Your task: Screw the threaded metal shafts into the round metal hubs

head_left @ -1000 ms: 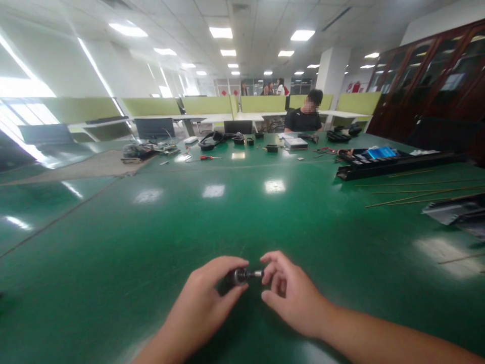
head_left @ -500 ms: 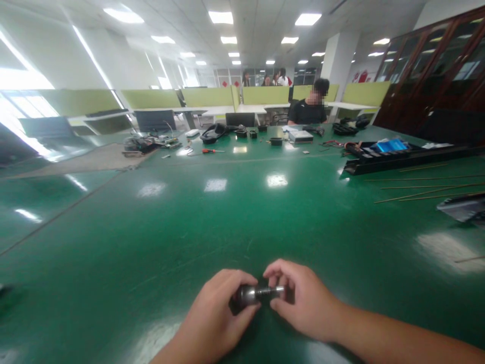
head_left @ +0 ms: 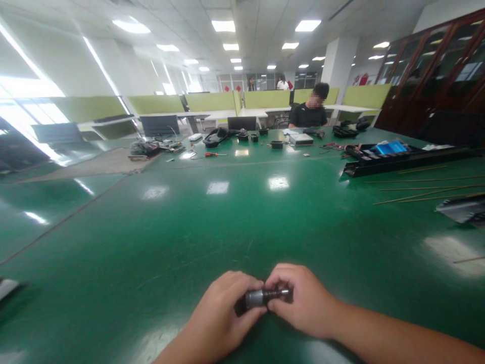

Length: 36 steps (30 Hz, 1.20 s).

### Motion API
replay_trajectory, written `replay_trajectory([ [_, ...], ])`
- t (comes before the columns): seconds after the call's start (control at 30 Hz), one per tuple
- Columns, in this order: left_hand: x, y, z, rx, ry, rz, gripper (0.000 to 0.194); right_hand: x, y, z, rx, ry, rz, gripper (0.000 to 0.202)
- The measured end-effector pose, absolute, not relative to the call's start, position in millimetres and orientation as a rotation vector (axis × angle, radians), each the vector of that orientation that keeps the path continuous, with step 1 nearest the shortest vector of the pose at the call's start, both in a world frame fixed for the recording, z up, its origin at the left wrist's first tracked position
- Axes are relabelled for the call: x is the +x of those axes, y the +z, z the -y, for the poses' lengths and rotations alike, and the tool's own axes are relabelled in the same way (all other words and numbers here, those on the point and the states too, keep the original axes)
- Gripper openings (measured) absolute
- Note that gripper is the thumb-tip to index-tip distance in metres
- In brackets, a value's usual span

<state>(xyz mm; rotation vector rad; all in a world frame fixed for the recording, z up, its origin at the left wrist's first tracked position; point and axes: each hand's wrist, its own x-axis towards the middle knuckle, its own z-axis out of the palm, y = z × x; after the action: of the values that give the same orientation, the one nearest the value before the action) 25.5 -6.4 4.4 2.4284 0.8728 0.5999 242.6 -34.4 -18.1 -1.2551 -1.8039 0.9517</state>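
Observation:
Low over the green table, a dark metal cylindrical part (head_left: 254, 299) with a thinner, ridged shaft lies sideways between my hands. My left hand (head_left: 223, 308) is closed around its thick body, which the fingers and thumb partly hide. Closed at the shaft is my right hand (head_left: 303, 301), its fingertip and thumb tip near where the shaft meets the body. The bright end of the shaft points into the right palm. What exactly this part is, I cannot make out.
The green table (head_left: 182, 227) stretches far ahead. Toward its far side lie a red-handled screwdriver (head_left: 215, 154), black parts and a white box (head_left: 301, 138). Thin rods (head_left: 424, 189) and a long black channel (head_left: 401, 163) lie on the right. A person (head_left: 308, 114) sits beyond.
My right fingertips have moved left along the shaft and closed in near the body. The part and my left hand sit slightly further right in view, which has tilted up a little.

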Motion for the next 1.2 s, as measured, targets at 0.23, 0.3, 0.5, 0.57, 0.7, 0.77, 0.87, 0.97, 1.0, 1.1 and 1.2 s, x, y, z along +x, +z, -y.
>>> replay_trajectory([
  [0.23, 25.6, 0.0, 8.2, 2.501, 0.643, -0.932, 0.022, 241.9, -21.0, 32.1, -1.239, 0.963, 1.763, 0.016],
  [0.3, 26.6, 1.6, 8.6, 2.527, 0.63, -0.922, 0.021, 241.9, -21.5, 31.7, -1.236, 0.958, 1.755, 0.014],
  [0.5, 28.1, 7.7, 9.4, 2.562, 0.627, -0.898, 0.019, 240.7, -22.3, 31.0, -1.216, 0.959, 1.743, 0.011],
  [0.57, 28.1, 8.5, 9.3, 2.567, 0.628, -0.891, 0.019, 240.8, -22.0, 31.1, -1.22, 0.967, 1.737, 0.011],
  [0.7, 27.8, 8.3, 9.2, 2.574, 0.634, -0.874, 0.02, 242.4, -21.2, 31.4, -1.217, 0.974, 1.742, 0.01],
  [0.77, 27.5, 8.0, 9.0, 2.582, 0.635, -0.87, 0.02, 243.1, -20.8, 31.5, -1.214, 0.975, 1.746, 0.01],
  [0.87, 26.6, 8.0, 8.3, 2.593, 0.638, -0.871, 0.02, 243.6, -19.8, 31.4, -1.216, 0.977, 1.747, 0.008],
  [0.97, 25.6, 8.4, 7.1, 2.603, 0.647, -0.868, 0.02, 243.5, -18.7, 31.3, -1.21, 0.996, 1.748, 0.006],
  [1.0, 25.3, 8.5, 6.9, 2.606, 0.65, -0.868, 0.02, 243.5, -18.4, 31.4, -1.21, 1.006, 1.743, 0.006],
  [1.1, 24.8, 8.5, 6.5, 2.606, 0.644, -0.873, 0.021, 243.6, -18.5, 32.2, -1.214, 1.026, 1.732, 0.006],
  [1.2, 24.5, 8.6, 6.5, 2.605, 0.642, -0.867, 0.021, 243.5, -19.1, 32.7, -1.217, 1.032, 1.736, 0.006],
])
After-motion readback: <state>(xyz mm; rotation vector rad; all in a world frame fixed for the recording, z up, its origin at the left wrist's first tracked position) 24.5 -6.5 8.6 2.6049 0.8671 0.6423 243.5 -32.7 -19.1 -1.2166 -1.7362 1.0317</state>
